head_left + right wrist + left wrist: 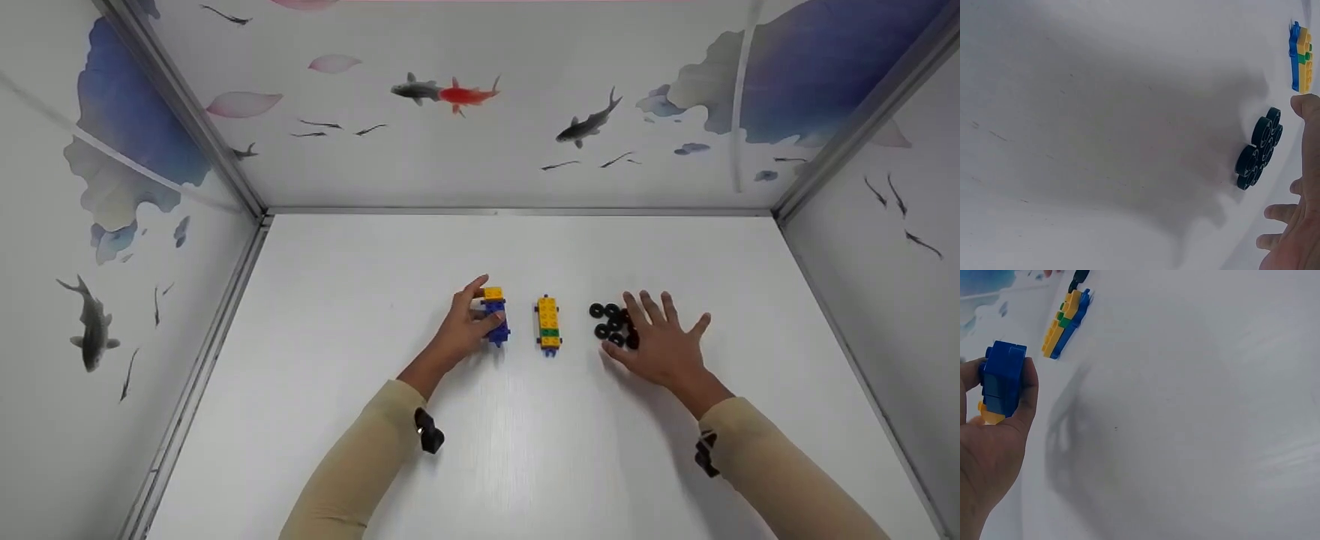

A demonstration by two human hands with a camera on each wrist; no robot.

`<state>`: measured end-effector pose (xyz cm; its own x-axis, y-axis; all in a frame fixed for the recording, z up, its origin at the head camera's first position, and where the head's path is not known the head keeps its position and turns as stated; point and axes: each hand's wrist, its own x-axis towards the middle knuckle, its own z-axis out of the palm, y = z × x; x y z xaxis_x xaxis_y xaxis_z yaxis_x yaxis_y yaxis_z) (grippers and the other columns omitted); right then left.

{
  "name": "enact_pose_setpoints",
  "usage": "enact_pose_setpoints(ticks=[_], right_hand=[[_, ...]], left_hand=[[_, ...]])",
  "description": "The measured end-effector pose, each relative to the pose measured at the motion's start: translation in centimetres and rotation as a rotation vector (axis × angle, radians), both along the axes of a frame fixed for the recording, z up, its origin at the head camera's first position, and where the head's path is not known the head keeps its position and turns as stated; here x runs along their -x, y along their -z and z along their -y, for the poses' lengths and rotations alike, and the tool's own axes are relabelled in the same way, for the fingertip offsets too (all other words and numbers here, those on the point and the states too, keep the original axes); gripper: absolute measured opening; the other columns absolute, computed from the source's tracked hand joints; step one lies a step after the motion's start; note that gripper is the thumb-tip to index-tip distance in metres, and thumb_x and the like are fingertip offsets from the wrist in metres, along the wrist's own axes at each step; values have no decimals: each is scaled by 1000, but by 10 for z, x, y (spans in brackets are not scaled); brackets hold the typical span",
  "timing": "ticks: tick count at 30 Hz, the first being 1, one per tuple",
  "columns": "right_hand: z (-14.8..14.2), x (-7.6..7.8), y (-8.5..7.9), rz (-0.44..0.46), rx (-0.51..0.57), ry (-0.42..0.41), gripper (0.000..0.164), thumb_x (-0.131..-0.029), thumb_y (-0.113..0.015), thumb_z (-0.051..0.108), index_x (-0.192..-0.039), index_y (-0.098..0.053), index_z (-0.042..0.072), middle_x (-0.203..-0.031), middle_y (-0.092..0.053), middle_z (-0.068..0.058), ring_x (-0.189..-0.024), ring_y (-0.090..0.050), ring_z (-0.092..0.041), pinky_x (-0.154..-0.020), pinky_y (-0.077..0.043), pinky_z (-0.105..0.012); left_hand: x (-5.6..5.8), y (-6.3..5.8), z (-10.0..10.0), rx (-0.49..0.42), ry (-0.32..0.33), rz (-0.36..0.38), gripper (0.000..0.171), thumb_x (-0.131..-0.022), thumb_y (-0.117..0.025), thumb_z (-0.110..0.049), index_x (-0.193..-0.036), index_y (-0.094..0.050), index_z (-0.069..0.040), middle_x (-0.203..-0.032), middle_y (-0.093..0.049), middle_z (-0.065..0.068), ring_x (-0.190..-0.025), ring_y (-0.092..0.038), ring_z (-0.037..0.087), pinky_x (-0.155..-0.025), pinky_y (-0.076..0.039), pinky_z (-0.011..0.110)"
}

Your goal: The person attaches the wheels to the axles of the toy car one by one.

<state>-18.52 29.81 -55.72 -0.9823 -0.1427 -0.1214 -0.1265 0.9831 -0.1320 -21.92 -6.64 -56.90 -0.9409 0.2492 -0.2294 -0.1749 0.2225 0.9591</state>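
Observation:
My left hand (457, 331) grips a toy car body of blue and yellow building bricks (495, 309) between thumb and fingers. In the left wrist view the blue bricks (1005, 371) face the camera, and a bit of yellow shows below. To its right lies a second car body (548, 319), with yellow bricks, a green band and a blue base. My right hand (666, 351) is spread, fingers straight, at a cluster of small black toy wheels (602, 330), overlapping part of it in the head view. The right wrist view shows several wheels (1247, 160) bunched together near that hand.
The white tabletop (495, 450) carries the toys near its middle. Panels printed with fish and lotus leaves stand around it, including the back wall (495, 165). A metal rail (420, 211) runs along the far edge.

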Motion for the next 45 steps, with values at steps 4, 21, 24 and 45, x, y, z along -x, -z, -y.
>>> enact_pose_setpoints(ticks=[4, 21, 24, 45], right_hand=[[0, 1, 1, 12, 3, 2, 101, -102, -58, 73, -178, -21, 16, -183, -22, -22, -170, -13, -53, -117, 1, -98], [0, 2, 1, 10, 21, 6, 90, -107, -61, 58, -172, -33, 4, -179, -31, -25, -165, -28, -53, -120, -13, -96], [-1, 1, 2, 12, 52, 5, 86, -108, -62, 53, -171, -34, 2, -178, -34, -25, -163, -31, -53, -120, -17, -94], [-9, -1, 9, -54, 192, -46, 54, -104, -78, 30, -132, -55, -9, -127, -61, -31, -114, -60, -46, -89, -56, -61]], left_hand=[[0, 0, -1, -19, -32, 86, 81, -109, -74, -30, -175, -28, -38, -176, -36, 10, -153, -55, 35, -119, -56, 56], [0, 0, 0, -126, -54, 132, 77, -108, -75, -21, -171, -37, -40, -160, -51, 19, -135, -66, 34, -106, -64, 49], [0, -2, -1, -149, -62, 135, 76, -108, -74, -17, -172, -38, -39, -160, -51, 20, -134, -67, 36, -102, -65, 49], [-5, -4, -1, -179, -113, 204, 76, -109, -72, -19, -174, -34, -30, -165, -49, 22, -138, -66, 39, -109, -63, 51]])
